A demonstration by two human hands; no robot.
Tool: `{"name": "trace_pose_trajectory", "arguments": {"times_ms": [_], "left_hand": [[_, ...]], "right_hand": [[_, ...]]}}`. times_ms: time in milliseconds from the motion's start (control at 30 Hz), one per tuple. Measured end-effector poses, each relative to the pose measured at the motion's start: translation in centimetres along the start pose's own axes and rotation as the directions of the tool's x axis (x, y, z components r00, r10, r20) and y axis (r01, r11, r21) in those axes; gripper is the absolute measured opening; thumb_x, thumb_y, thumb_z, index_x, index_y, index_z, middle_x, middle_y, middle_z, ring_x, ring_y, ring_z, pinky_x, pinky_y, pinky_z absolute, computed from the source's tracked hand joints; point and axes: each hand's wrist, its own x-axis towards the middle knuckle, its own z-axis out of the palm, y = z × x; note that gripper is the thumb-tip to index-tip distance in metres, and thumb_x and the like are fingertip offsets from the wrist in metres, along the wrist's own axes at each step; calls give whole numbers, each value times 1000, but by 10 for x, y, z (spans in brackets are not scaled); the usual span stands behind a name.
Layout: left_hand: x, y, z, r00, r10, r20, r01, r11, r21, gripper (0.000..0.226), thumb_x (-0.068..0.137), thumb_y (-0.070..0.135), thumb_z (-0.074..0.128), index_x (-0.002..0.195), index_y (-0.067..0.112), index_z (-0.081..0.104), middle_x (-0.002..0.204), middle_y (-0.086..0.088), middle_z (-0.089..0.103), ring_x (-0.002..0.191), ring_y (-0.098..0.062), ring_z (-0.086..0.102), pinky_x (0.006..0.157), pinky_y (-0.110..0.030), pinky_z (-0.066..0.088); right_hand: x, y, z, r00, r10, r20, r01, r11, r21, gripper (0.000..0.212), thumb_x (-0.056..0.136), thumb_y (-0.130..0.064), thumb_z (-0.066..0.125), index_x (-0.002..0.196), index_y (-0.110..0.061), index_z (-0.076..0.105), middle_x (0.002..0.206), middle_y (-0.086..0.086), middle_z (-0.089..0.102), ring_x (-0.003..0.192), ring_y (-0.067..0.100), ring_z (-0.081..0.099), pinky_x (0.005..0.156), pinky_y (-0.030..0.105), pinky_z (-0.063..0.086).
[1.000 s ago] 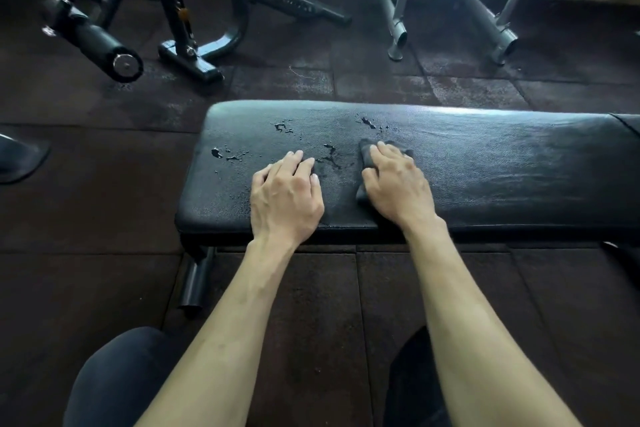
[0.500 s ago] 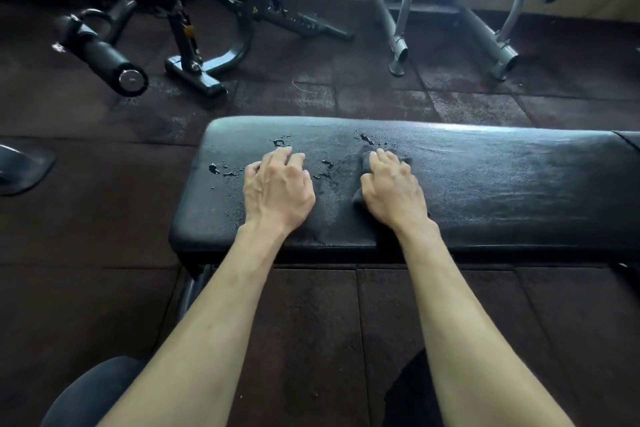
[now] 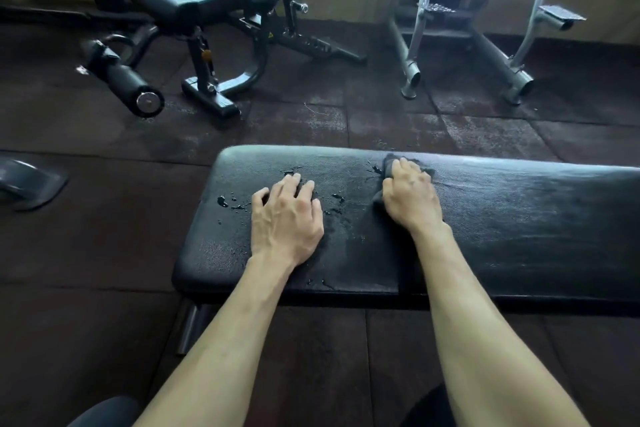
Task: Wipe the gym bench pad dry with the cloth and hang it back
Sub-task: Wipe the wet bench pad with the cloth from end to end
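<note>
A black gym bench pad (image 3: 519,218) runs across the view in front of me, with water drops (image 3: 228,202) scattered on its left part. My right hand (image 3: 410,199) presses a dark grey cloth (image 3: 389,160) onto the pad near its far edge; most of the cloth is hidden under the hand. My left hand (image 3: 285,218) lies flat on the pad to the left, fingers spread, holding nothing, with drops around the fingertips.
An adjustable bench (image 3: 194,0) with a padded roller (image 3: 121,78) stands at the back left. A grey metal frame (image 3: 464,45) stands at the back right. Dark rubber floor tiles (image 3: 104,236) surround the bench. A dark object (image 3: 27,184) lies at the left edge.
My right hand has pushed the cloth away from me toward the pad's far edge. The left hand stays flat on the pad. The camera has tilted up, showing more of the room.
</note>
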Motion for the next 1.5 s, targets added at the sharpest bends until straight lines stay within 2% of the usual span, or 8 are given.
{"name": "trace_pose_trajectory", "arguments": {"times_ms": [233,433,667,767,933,1167,1367,1500], "left_hand": [[1,0,-2,1000,-20,-24,19,1000,-17,42,98,40,44,133,25,63,148,-3,56,137,-17,49,110,-45,31],[0,4,-1,999,-30,-21,30,999,-15,42,98,39,44,131,26,64,147,-2,57,137,-17,49,111,-45,31],[-1,1,-1,997,-47,-54,46,999,-27,41,96,40,45,129,26,66,145,-1,59,136,-16,51,110,-46,33],[-3,0,-1,998,-37,-42,35,999,-38,41,98,40,45,131,26,64,146,0,57,137,-15,50,111,-43,31],[-1,1,-1,999,-30,-44,29,999,-32,42,98,40,44,132,26,64,146,0,57,137,-14,49,112,-43,32],[-1,1,-2,998,-37,-50,36,999,-23,43,97,42,44,132,27,64,146,1,57,137,-14,49,112,-44,33],[0,1,-2,999,-33,-32,32,999,-31,43,98,41,43,133,26,63,147,0,57,138,-14,49,114,-43,31],[0,0,-3,999,-28,-24,28,999,-22,44,98,42,42,134,26,62,148,1,55,139,-14,47,114,-44,31]], "right_hand": [[-16,2,2,978,-202,45,199,978,66,49,90,-36,45,137,-27,56,150,-7,48,140,16,42,117,41,34],[23,3,6,1000,-17,-19,16,999,-38,35,92,-28,37,114,-9,57,128,14,58,116,37,53,98,46,43],[9,-32,25,970,-240,46,237,970,62,45,90,-32,44,131,-21,59,143,2,54,132,28,49,107,44,43],[8,2,11,992,-125,-17,126,990,55,46,90,-37,47,133,-28,60,146,-5,53,133,24,50,110,42,42],[47,22,-1,992,80,-97,-79,997,11,29,92,-25,37,100,-10,59,118,18,62,107,40,56,88,43,44],[14,-23,22,976,-218,13,217,974,68,43,92,-32,46,132,-24,59,144,-2,55,132,26,50,108,41,41],[36,5,7,996,-32,-85,30,999,-23,28,93,-24,43,105,-11,65,122,13,65,111,37,58,94,43,45],[50,-34,25,992,-124,-3,124,992,25,27,95,-18,38,111,-9,58,118,12,59,118,32,50,100,44,36]]}}
